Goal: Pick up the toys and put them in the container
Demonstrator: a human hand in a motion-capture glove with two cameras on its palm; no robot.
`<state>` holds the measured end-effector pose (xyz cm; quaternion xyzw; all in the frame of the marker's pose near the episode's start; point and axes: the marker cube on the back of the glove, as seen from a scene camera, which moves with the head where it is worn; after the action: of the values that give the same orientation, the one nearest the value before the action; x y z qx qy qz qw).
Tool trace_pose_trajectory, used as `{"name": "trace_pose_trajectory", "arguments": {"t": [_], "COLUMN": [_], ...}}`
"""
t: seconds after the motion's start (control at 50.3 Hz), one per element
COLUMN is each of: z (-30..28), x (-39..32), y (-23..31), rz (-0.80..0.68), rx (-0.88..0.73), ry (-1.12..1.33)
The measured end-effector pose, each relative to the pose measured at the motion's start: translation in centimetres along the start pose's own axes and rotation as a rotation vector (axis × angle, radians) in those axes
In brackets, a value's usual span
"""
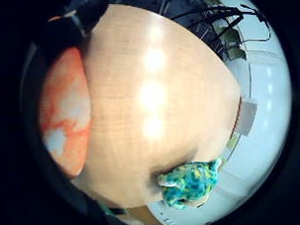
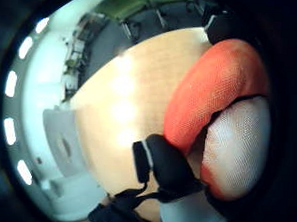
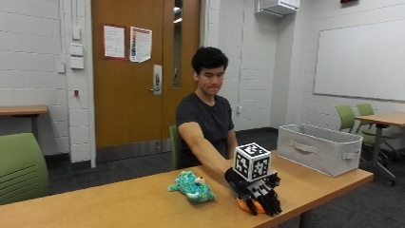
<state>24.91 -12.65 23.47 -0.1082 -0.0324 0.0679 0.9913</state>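
Reaching across the wooden table (image 3: 114,202), the person's gloved right hand (image 3: 258,192) lies on top of an orange toy (image 3: 245,205), with the black fingers (image 3: 269,204) curled down over it toward the table's front edge, so the hand is grasping this toy. In the outside view only a small orange piece shows under the glove; the rest of the toy is hidden, and I cannot tell whether it rests on the wood or is already lifted. The palm views show more: on the thumb side the orange toy (image 2: 214,94) has also a white part, and the black thumb (image 2: 168,164) presses against it; on the little finger side the same toy (image 1: 65,114) looks orange with pale patches and is cut off by the dark rim. A second toy, a blue-green plush animal (image 3: 192,186), lies on the table at about 9 o'clock from the hand, near but apart from it. Its exact kind is hard to make out. The grey cloth container (image 3: 319,148) stands near the far right corner of the table, at about 2 o'clock from the hand and well apart; what is inside cannot be seen.
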Motion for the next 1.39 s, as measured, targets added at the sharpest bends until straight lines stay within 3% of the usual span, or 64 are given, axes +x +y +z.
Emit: {"name": "trace_pose_trajectory", "arguments": {"t": [0.199, 0.477, 0.676, 1.133, 1.391], "z": [-0.6, -1.1, -2.9, -18.8, -27.5], "x": [0.2, -0.1, -0.2, -7.2, -16.3], "y": [0.4, 1.3, 2.7, 7.6, 11.8], "rz": [0.024, 0.092, 0.145, 0.129, 0.069], "rx": [-0.03, 0.145, 0.037, 0.178, 0.259], "ry": [0.0, 0.103, 0.165, 0.069, -0.006]}}
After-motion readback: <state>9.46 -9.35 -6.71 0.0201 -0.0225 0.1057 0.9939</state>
